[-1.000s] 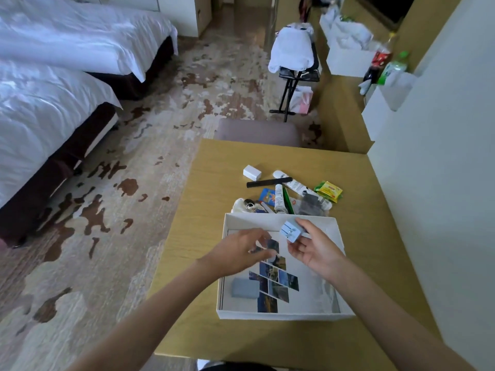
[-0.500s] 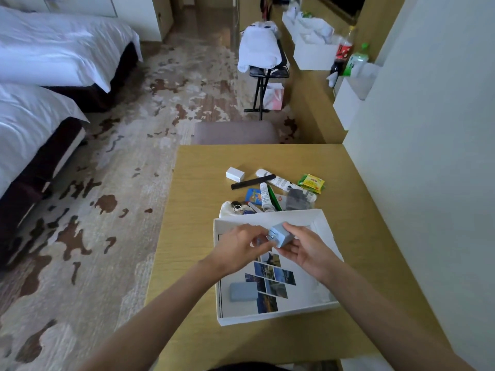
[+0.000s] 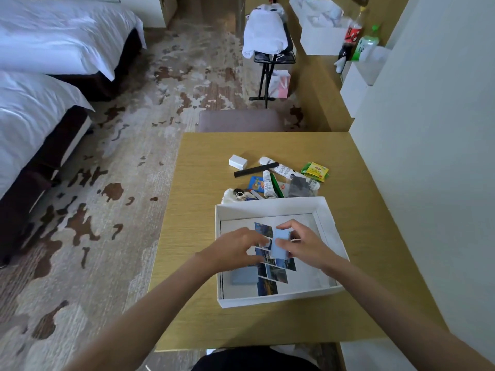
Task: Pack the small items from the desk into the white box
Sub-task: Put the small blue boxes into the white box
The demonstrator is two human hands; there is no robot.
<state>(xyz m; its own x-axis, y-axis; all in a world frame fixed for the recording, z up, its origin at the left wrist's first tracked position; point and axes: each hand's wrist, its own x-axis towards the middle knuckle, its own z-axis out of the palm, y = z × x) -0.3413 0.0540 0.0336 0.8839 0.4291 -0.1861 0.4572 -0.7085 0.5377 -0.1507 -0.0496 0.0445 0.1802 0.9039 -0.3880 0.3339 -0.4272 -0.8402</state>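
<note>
Left hand [image 3: 239, 249] hangs over the left half of the white box [image 3: 270, 206], fingers bent toward a small light blue block [image 3: 280, 246]; whether its fingertips pinch the block or only meet its edge I cannot tell. Just right of it, over the middle of the box, the right hand [image 3: 304, 246] grips that block, thumb laid across its face and fingers curled over its top. The block looks light and rigid, with smooth faces that could slip, so a pinch across two opposite flat sides seems the safest hold. Inside the box, near its front left corner, lies a flat grey-blue pad [image 3: 243, 275], and beside it what look like small photos [image 3: 272, 274], partly covered by both hands. Beyond the far wall of the box, loose items wait on the counter [image 3: 203, 183]: a white cuboid [image 3: 237, 162], a black stick [image 3: 255, 169], a tube [image 3: 267, 183] and a yellow packet [image 3: 314, 171], the rest overlapping too much to sort out.
</note>
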